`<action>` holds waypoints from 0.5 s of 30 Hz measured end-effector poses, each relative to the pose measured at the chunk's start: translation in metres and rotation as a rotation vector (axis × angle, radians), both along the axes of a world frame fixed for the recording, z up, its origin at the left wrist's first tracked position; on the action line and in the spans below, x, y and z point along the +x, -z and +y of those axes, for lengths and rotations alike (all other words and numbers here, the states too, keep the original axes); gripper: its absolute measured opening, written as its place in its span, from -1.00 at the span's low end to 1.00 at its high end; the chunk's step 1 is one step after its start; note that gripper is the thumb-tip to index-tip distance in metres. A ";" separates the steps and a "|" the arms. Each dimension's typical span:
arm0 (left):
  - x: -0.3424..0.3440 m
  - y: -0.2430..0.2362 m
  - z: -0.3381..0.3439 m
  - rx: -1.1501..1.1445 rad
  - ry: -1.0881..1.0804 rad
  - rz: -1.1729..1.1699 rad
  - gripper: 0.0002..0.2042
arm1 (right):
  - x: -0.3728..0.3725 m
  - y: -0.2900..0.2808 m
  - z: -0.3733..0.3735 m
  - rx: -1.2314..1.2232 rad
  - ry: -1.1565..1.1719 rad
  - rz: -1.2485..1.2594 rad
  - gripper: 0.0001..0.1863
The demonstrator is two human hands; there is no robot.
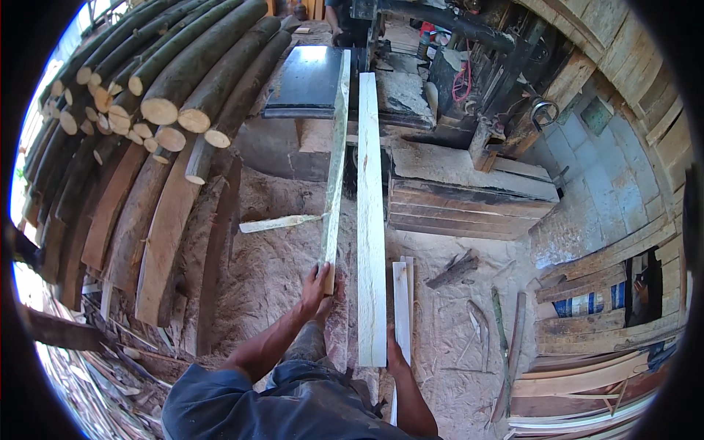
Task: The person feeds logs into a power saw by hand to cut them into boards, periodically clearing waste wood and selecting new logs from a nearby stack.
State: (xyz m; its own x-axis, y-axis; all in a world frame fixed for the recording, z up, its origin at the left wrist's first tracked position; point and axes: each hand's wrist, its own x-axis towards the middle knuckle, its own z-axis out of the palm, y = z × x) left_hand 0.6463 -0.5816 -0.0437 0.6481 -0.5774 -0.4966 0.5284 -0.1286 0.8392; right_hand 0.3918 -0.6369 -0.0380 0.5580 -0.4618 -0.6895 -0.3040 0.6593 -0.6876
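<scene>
My left hand (314, 289) is closed round the near end of a long, narrow wooden slat (336, 154) with a rough, greenish edge. The slat's far end reaches over the dark metal machine table (301, 77). To its right, a wider pale sawn board (372, 213) runs away from me, its far end near the same table. My right hand (396, 353) grips that board near its close end, from the right side; the fingers are partly hidden by the wood. A gap separates the two pieces.
Stacked logs (160, 110) rise on the left. A short offcut (282, 223) is beside the slat, and white strips (401, 301) stand right of the board. Beyond the table is another person (349, 22). A machine handwheel (544, 114) is at right; sawdust covers the floor (447, 323).
</scene>
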 end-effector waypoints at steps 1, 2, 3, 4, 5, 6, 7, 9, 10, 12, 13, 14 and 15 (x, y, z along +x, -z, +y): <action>0.029 -0.011 -0.029 -0.029 0.023 0.009 -0.33 | -0.002 0.019 -0.004 -0.075 -0.050 0.140 -0.08; 0.060 -0.024 -0.056 -0.043 0.043 0.021 -0.37 | -0.013 0.040 0.000 -0.130 -0.109 0.282 -0.09; 0.099 -0.031 -0.087 -0.060 0.015 -0.008 -0.42 | -0.017 0.043 0.004 -0.002 -0.065 0.241 -0.12; 0.150 -0.023 -0.110 -0.163 0.104 -0.072 -0.37 | -0.027 0.043 0.009 0.127 -0.029 0.202 -0.15; 0.198 -0.025 -0.131 -0.169 0.267 -0.284 -0.28 | -0.041 0.053 0.016 0.135 -0.026 0.211 -0.20; 0.230 -0.018 -0.172 -0.393 0.160 -0.098 -0.19 | -0.054 0.040 0.024 0.038 -0.022 0.187 -0.25; 0.240 -0.023 -0.205 -0.319 -0.038 -0.093 -0.16 | -0.062 0.017 0.027 -0.030 -0.113 0.289 -0.30; 0.207 -0.008 -0.245 -0.119 0.073 0.056 -0.13 | -0.103 0.023 0.064 -0.084 -0.094 0.452 -0.32; 0.176 0.009 -0.246 -0.087 0.319 0.114 -0.19 | -0.121 0.011 0.077 -0.021 -0.081 0.500 -0.34; 0.096 0.032 -0.226 -0.159 0.471 -0.068 -0.35 | -0.174 -0.003 0.094 0.024 -0.213 0.706 -0.33; 0.043 0.023 -0.215 -0.162 0.505 -0.017 -0.33 | -0.205 -0.007 0.103 0.039 -0.186 0.796 -0.30; -0.002 0.016 -0.217 -0.196 0.508 0.022 -0.31 | -0.237 -0.011 0.114 -0.054 -0.097 0.855 -0.34; -0.035 0.035 -0.218 -0.164 0.505 0.018 -0.29 | -0.278 -0.002 0.127 -0.028 -0.028 0.899 -0.29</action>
